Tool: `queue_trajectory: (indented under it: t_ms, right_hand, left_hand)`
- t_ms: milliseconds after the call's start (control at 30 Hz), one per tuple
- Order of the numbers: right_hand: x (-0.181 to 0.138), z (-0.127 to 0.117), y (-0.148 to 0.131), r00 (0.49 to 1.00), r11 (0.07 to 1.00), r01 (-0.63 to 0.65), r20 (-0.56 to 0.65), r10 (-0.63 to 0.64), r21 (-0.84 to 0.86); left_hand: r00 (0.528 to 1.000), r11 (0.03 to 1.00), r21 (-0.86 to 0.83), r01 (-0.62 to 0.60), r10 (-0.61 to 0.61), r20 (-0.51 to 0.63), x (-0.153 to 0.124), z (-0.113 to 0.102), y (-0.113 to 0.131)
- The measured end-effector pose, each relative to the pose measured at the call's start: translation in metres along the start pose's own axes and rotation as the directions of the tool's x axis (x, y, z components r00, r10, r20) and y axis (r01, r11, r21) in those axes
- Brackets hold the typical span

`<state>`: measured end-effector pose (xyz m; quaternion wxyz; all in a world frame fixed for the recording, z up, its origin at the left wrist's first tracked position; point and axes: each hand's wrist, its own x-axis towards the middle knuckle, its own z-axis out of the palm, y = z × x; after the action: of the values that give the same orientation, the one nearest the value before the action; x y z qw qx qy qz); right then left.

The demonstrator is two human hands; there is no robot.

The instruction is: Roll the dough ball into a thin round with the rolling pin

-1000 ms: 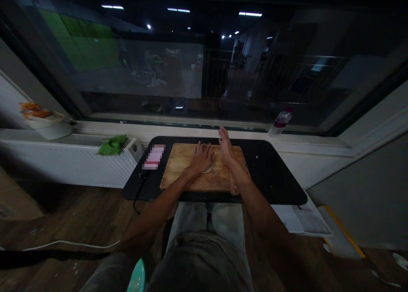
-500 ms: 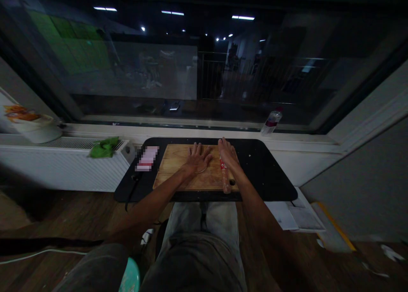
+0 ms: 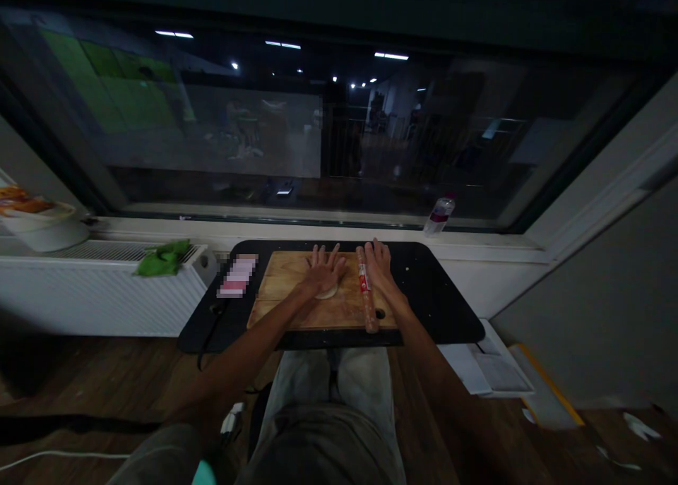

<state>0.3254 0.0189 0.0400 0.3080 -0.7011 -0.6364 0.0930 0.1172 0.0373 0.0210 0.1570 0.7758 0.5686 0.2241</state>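
My left hand (image 3: 320, 273) lies over the wooden cutting board (image 3: 286, 280), fingers spread. Under its palm shows the pale edge of a round, flat piece of dough (image 3: 328, 294). Further right, a long pinkish-brown sausage (image 3: 369, 303) in a clear wrapper with a red and white label lies lengthwise on the board, its near end close to the front edge. My right hand (image 3: 379, 266) rests just right of the sausage's upper half, fingers stretched forward. Whether its fingers touch the sausage is hard to make out.
The board sits on a small black table (image 3: 439, 294). A blurred-out phone (image 3: 238, 276) lies to the left. A plastic bottle (image 3: 438, 215) stands on the sill below a large window. A green cloth (image 3: 163, 258) drapes over the radiator (image 3: 100, 287), near a white tub (image 3: 45, 229).
My right hand has shifted off the top of the sausage to its right side, so more of the sausage shows. My left hand stays over the dough. The view has tilted slightly.
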Motion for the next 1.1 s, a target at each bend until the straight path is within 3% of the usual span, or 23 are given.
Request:
queue_trajectory:
  t_ms: [100,200,367,567,833,967,1100]
  right_hand:
    - [0.001,-0.008,-0.005,0.993,0.991,0.116,0.028,-0.115,-0.059]
    - [-0.001,-0.013,-0.016,0.989,0.986,0.150,0.019,-0.149,-0.070]
    - [-0.004,-0.013,-0.045,0.961,0.958,0.275,0.062,-0.271,-0.085]
    - [0.005,0.011,-0.079,0.968,0.946,0.250,-0.076,-0.239,0.207]
    - [0.010,0.012,-0.076,0.940,0.910,0.337,-0.147,-0.309,0.241]
    - [0.016,0.005,-0.068,0.931,0.911,0.350,-0.185,-0.313,0.218]
    - [0.016,0.002,-0.063,0.922,0.910,0.372,-0.190,-0.338,0.185]
  left_hand:
    - [0.991,0.997,0.030,-0.071,0.074,-0.114,0.008,-0.002,0.008]
    - [0.980,0.991,0.065,-0.119,0.128,-0.149,0.013,-0.003,0.014]
    - [0.982,0.985,0.115,-0.129,0.142,-0.120,0.015,-0.003,0.014]
    - [0.989,0.929,0.344,-0.138,0.150,-0.008,0.014,-0.003,0.011]
    - [0.984,0.911,0.386,-0.144,0.173,-0.040,0.012,0.002,0.015]
    - [0.974,0.933,0.322,-0.164,0.205,-0.099,0.011,0.003,0.018]
    - [0.938,0.994,-0.012,-0.109,0.099,-0.331,0.017,-0.002,0.010]
